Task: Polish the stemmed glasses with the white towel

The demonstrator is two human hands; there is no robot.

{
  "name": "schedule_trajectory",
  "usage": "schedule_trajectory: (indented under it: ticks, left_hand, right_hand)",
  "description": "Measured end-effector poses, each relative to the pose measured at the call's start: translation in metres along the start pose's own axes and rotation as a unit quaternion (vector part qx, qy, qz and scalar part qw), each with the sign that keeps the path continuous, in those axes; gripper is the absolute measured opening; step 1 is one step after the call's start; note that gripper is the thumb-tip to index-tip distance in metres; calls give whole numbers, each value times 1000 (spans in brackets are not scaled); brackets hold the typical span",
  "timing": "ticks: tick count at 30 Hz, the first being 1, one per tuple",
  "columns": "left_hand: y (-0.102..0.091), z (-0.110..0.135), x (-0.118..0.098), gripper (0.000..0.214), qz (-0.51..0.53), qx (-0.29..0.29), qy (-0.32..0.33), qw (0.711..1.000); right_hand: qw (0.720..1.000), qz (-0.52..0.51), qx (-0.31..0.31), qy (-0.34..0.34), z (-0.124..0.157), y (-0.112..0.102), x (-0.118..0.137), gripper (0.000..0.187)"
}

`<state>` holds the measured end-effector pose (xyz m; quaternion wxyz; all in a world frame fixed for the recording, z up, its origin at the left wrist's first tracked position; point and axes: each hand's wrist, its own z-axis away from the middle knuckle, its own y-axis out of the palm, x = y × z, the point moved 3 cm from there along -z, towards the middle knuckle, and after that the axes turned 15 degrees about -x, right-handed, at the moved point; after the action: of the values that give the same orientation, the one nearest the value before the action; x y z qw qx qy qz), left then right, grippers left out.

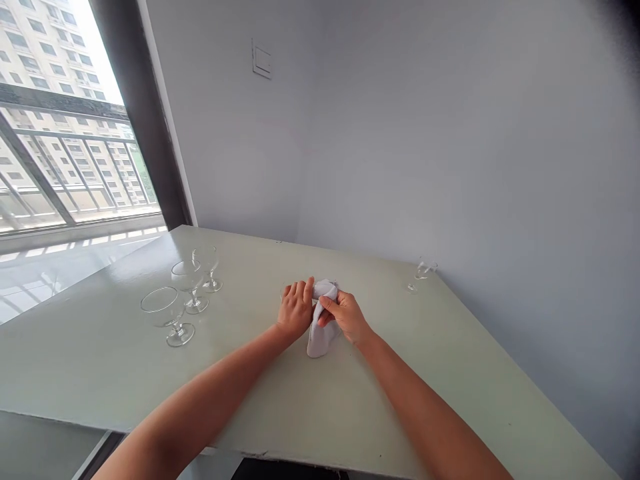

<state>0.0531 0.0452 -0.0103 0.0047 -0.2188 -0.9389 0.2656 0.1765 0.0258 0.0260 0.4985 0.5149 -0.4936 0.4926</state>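
Above the middle of the table, my left hand is closed around a glass, mostly hidden by the fingers; only a faint clear curve of it shows to the left of them. My right hand pinches a white cloth between thumb and fingers. Its upper part is bunched over the end of the glass beside my left hand, and its lower part hangs down toward the tabletop. Whatever lies under the bunched cloth is covered.
Several stemmed glasses are about: a near one, a middle one and a far one upright at left, plus another glass at far right. The pale table meets grey walls. A window is at left.
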Motion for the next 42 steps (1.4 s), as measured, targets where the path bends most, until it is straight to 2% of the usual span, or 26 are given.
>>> schedule_trajectory:
  ticks: [4,7,10,13,15,18,21,26,30,33,34,36,39,40,42]
  left_hand:
    - [1,0,-2,45,-21,26,25,999]
    - [5,1,-1,54,-14,31,-1,999]
    - [6,-1,2,62,-14,36,-42,998]
    - [7,-2,6,61,-18,48,-72,996]
    - [7,-2,6,60,-16,54,-74,996]
    - [8,-1,2,60,-2,52,-61,997]
    - [8,1,0,61,8,44,-47,998]
    - [7,1,6,61,34,26,-34,999]
    - [5,1,6,61,73,18,-15,997]
    - [5,2,2,60,94,41,33,994]
    - [6,3,0,59,103,53,52,992]
    - [8,4,-2,58,119,77,76,987]
    - [11,6,-1,55,123,100,66,985]
    - [12,6,-1,54,124,106,60,985]
    - [12,7,-1,54,129,113,48,984]
  right_hand:
    - [998,-20,-61,-6,2,-2,-15,31]
    - [982,57,-152,-100,2,-16,-13,32]
    - [937,113,-270,-193,0,-39,-5,33]
    - [920,43,-354,-163,-6,-58,-6,36]
    - [921,-29,-366,-131,-9,-61,-9,34]
    - [944,-61,-305,-110,-7,-50,-13,30]
    - [976,10,-191,-105,-2,-32,-14,27]
    - [981,102,-89,-139,2,-28,-2,20]
    - [993,82,54,-62,5,-35,4,34]
    - [984,101,146,-6,9,-38,-4,49]
    - [981,118,155,2,9,-38,-9,53]
    - [981,143,133,1,7,-37,-20,54]
    - [988,133,81,-6,3,-34,-29,48]
    - [990,117,81,-1,2,-34,-29,50]
    - [989,80,121,21,4,-34,-23,58]
